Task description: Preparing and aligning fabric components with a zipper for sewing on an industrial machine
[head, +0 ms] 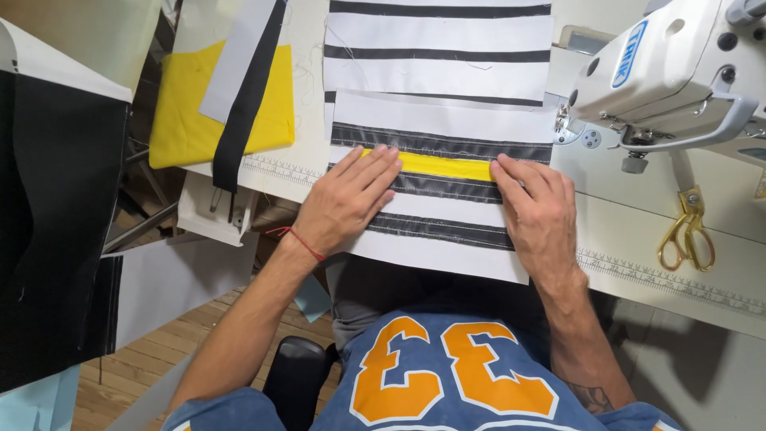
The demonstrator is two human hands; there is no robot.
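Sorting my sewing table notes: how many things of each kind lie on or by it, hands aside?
Striped fabric panels: 2
Yellow fabric pieces: 2
Gold scissors: 1
Sewing machine: 1
Total: 6

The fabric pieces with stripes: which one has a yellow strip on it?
The striped piece under both hands, nearest the person. Its yellow strip sets it apart; the pieces farther up the table have only black and white.

White panel with grey stripes, yellow strip; yellow cloth; gold scissors
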